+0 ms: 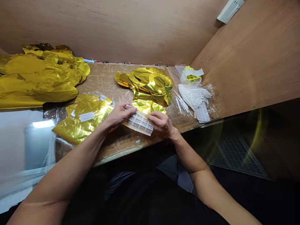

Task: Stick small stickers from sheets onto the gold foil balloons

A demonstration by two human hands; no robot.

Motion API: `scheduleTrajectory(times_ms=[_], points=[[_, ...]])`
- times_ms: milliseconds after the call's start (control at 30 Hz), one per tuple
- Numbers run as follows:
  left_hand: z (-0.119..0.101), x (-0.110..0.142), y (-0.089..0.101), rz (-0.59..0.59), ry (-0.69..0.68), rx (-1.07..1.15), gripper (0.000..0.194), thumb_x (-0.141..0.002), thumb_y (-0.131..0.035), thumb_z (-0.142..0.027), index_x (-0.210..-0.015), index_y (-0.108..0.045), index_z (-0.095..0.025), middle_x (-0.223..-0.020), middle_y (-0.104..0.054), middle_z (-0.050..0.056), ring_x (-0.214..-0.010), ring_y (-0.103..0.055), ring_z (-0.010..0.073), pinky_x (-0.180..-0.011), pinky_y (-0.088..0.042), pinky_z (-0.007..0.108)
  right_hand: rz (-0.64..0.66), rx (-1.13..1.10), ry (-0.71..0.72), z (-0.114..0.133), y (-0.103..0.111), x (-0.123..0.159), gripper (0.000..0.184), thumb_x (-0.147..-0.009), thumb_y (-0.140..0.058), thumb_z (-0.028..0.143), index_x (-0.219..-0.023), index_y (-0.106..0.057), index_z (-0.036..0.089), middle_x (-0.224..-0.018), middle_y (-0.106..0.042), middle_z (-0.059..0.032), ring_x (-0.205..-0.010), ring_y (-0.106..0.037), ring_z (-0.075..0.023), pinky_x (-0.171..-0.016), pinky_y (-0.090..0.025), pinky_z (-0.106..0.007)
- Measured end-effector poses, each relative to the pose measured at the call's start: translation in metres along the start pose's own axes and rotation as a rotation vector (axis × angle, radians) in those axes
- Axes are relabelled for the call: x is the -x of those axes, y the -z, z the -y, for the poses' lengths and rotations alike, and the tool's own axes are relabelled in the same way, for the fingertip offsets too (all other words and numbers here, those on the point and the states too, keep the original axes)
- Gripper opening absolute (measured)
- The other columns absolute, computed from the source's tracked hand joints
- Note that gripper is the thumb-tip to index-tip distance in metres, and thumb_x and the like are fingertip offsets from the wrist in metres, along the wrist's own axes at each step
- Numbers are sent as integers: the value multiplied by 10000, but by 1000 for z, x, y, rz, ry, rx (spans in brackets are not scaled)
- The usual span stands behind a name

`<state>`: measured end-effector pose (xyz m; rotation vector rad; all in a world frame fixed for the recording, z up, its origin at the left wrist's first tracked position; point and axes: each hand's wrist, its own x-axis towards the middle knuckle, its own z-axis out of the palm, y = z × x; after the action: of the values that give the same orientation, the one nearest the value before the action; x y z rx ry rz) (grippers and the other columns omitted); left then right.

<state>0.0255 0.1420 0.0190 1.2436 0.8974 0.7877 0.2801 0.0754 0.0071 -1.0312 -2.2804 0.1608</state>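
Label sheet (140, 123) held in both hands, just above the wooden bench (100, 82).
Sheet: white, slightly bowed, rows of small red-and-black printed marks. Left hand (119, 114): fingers pinch the sheet's upper-left end, a small white strip showing at the fingertips. Right hand (160, 124): fingers curled over its right end, gripping. Gold foil balloons (150, 89) lie just beyond the sheet, bagged gold foil (82, 120) to its left, white sticks (181, 104) beyond its right end. Bench front edge runs just nearer the body.

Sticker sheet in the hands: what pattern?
The sticker sheet has rows of small labels with red marks; head view.
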Motion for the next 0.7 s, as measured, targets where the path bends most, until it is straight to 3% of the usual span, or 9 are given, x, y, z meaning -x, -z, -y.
scheduleTrajectory(times_ms=[233, 433, 567, 700], points=[[-2, 2, 0, 31, 9, 26, 358, -736, -857, -443, -767, -626, -171, -599, -600, -30, -509, -562, 119, -500, -432, 221, -27, -264, -293, 12, -1, -8, 276, -1057, -605, 334, -1268, -746, 226, -1061, -781, -89, -922, -720, -213, -872, -599, -385], [-2, 3, 1, 28, 30, 37, 314, -753, -847, -404, -786, -634, -175, -603, -597, -38, -510, -549, 110, -496, -413, 211, -25, -167, -95, 6, -3, -2, 272, -1064, -582, 270, -1267, -762, 245, -1070, -767, -105, -929, -720, -203, -833, -608, -353], [0, 1, 3, 29, 44, 34, 299, -756, -843, -390, -778, -639, -173, -599, -600, -33, -500, -539, 108, -478, -404, 212, -14, -110, 16, 3, -4, -2, 237, -1028, -642, 242, -1225, -771, 273, -1151, -736, -113, -1043, -693, -233, -893, -612, -409], [3, -1, 5, 22, 45, 48, 316, -748, -852, -402, -771, -637, -171, -593, -597, -29, -487, -524, 101, -459, -384, 206, -34, -136, -38, 9, -2, -4, 181, -1003, -684, 230, -1144, -781, 291, -1201, -681, -112, -1113, -645, -251, -916, -605, -448]])
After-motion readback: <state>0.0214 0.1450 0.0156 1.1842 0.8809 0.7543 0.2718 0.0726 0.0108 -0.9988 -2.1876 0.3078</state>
